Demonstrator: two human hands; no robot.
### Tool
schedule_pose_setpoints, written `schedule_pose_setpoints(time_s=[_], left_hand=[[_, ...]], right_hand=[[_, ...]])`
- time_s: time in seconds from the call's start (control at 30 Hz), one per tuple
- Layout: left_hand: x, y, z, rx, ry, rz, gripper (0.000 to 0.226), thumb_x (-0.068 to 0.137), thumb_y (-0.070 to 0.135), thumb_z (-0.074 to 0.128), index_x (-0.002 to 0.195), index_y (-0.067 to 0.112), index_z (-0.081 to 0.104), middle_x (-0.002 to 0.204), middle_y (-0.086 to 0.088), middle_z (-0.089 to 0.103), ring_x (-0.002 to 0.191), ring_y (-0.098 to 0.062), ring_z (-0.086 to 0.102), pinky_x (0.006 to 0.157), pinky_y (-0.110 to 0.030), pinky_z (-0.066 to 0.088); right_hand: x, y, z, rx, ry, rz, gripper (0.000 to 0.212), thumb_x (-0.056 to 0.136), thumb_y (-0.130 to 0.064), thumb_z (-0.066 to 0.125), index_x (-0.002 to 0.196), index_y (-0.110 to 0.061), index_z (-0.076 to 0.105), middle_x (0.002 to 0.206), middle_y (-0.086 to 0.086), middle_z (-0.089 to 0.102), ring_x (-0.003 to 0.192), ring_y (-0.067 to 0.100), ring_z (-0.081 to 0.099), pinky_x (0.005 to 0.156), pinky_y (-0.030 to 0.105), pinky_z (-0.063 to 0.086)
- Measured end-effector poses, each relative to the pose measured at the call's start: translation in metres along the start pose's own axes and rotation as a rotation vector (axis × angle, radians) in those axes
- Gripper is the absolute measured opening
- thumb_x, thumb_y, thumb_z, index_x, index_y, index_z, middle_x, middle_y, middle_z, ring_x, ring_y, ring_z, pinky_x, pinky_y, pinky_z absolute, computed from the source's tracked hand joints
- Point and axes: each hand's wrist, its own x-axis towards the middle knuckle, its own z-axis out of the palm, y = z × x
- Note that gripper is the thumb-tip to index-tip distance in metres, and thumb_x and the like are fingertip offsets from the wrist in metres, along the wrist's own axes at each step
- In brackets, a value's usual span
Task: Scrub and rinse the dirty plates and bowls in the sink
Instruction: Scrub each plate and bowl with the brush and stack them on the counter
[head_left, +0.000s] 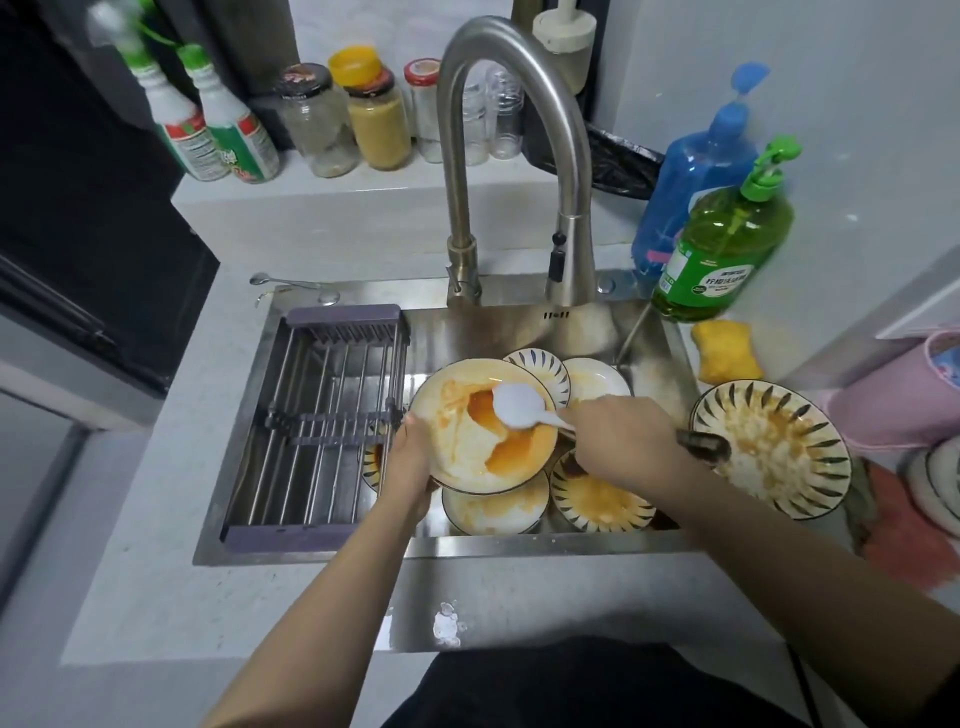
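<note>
Gripping the white plastic dish brush by its handle, the right hand presses the brush head into the orange sauce on the round cream plate. The left hand holds this plate by its left rim, tilted above other dirty plates near the front edge of the steel sink. With such greasy sauce, the rim may slip from the fingers, and the plate could fall and chip those below.

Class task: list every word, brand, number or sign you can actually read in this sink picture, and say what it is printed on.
None can be read for certain.
Green soap bottle: label print blurred.
Blue soap bottle: pink tag, no legible text.
Two spray bottles: red and green labels, too small.
Jars: lid markings blurred.
</note>
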Motion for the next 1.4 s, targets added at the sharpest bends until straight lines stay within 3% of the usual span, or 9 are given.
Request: schedule_pose_setpoints(time_s=[0.07,0.13,0.23,0.4,0.57,0.73,1.03,1.2,1.4], left_hand=[[-0.005,-0.002,0.008,0.046,-0.055,0.007,0.054,0.098,0.059,0.025,0.125,0.023,0.056,0.116,-0.005,0.067,0.103,-0.025,0.066,0.083,-0.044,0.056],[-0.009,-0.003,0.016,0.062,-0.096,-0.003,0.057,0.097,0.061,0.025,0.125,0.022,0.056,0.117,-0.007,0.067,0.105,-0.025,0.065,0.082,-0.039,0.055],[-0.003,-0.006,0.014,0.047,-0.096,-0.024,0.072,0.085,0.073,0.028,0.123,0.021,0.058,0.121,-0.009,0.066,0.108,-0.028,0.064,0.091,-0.044,0.053],[-0.003,-0.002,0.011,0.094,-0.14,-0.021,0.067,0.088,0.071,0.024,0.121,0.027,0.061,0.115,-0.004,0.069,0.108,-0.025,0.064,0.092,-0.043,0.052],[0.0,0.001,0.015,0.09,-0.186,-0.012,0.064,0.088,0.073,0.028,0.124,0.028,0.056,0.115,-0.008,0.068,0.109,-0.028,0.063,0.089,-0.044,0.054],[-0.004,0.004,0.017,0.105,-0.255,-0.039,0.061,0.097,0.062,0.02,0.129,0.025,0.055,0.118,-0.006,0.068,0.108,-0.022,0.065,0.086,-0.04,0.055],[0.007,0.017,0.016,0.05,-0.27,-0.076,0.059,0.099,0.057,0.024,0.131,0.017,0.054,0.113,-0.008,0.07,0.102,-0.025,0.068,0.086,-0.044,0.056],[0.004,0.027,0.021,0.099,-0.281,-0.047,0.049,0.101,0.055,0.024,0.118,0.023,0.057,0.104,-0.008,0.072,0.096,-0.022,0.069,0.078,-0.037,0.058],[0.01,0.027,0.012,0.198,-0.229,0.013,0.065,0.086,0.072,0.025,0.119,0.028,0.06,0.111,-0.005,0.07,0.102,-0.025,0.067,0.09,-0.047,0.054]], right_hand=[[0.007,-0.012,-0.001,0.021,0.028,-0.027,0.047,0.091,-0.009,0.039,0.132,-0.03,0.048,0.092,-0.003,0.057,0.082,0.02,0.055,0.057,0.027,0.032],[0.004,-0.024,0.001,0.028,0.01,-0.116,0.055,0.089,-0.006,0.039,0.137,-0.032,0.043,0.08,-0.004,0.05,0.073,0.02,0.05,0.051,0.027,0.029],[-0.008,-0.019,0.001,-0.029,-0.031,-0.225,0.056,0.088,-0.008,0.04,0.136,-0.038,0.045,0.079,-0.006,0.049,0.074,0.018,0.049,0.052,0.026,0.032],[0.01,0.002,-0.002,-0.011,0.012,0.001,0.051,0.089,-0.009,0.038,0.132,-0.033,0.049,0.084,-0.004,0.05,0.073,0.017,0.045,0.053,0.026,0.03],[0.003,-0.024,0.009,-0.037,0.036,-0.192,0.06,0.09,-0.007,0.037,0.141,-0.038,0.034,0.069,-0.005,0.039,0.054,0.014,0.037,0.045,0.027,0.024],[0.013,-0.01,0.01,-0.084,0.098,-0.063,0.061,0.093,-0.007,0.038,0.146,-0.034,0.027,0.084,-0.001,0.041,0.052,0.014,0.032,0.045,0.027,0.022],[0.018,-0.003,0.013,-0.17,0.156,0.062,0.063,0.096,-0.01,0.038,0.15,-0.033,0.016,0.119,0.005,0.052,0.089,0.022,0.059,0.054,0.029,0.031],[0.018,-0.016,0.02,-0.102,0.156,-0.071,0.066,0.094,-0.007,0.037,0.149,-0.037,0.015,0.113,0.005,0.052,0.071,0.021,0.046,0.046,0.028,0.023],[0.017,0.002,0.015,-0.085,0.118,0.105,0.06,0.095,-0.009,0.034,0.15,-0.031,0.02,0.106,0.004,0.054,0.079,0.02,0.06,0.05,0.027,0.028]])
